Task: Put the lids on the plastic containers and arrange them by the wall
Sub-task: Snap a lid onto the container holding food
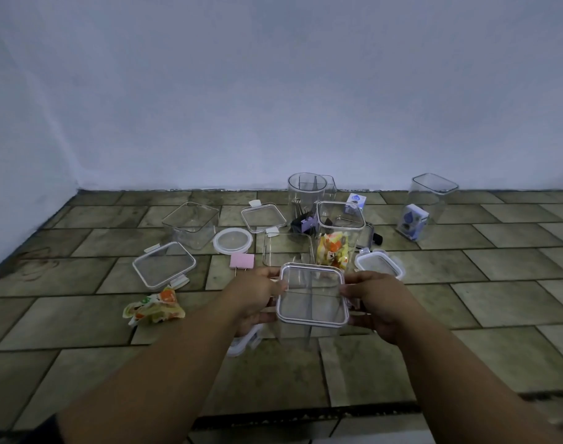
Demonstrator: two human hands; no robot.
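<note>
While both hands grip it, the container (307, 331) stands upright on or just over the tiled floor (466, 302), in the near middle and well short of the wall (273, 91). Its lid (312, 294) sits on top, facing up. The long axis runs vertical; the top is near square. Fingers of the left hand (257, 298) curl on the left side, and those of the right hand (374, 304) on the right, clamped at the rim. Whether the base touches the floor cannot be told. Loose lids (164, 265) and open containers (192, 224) lie beyond.
</note>
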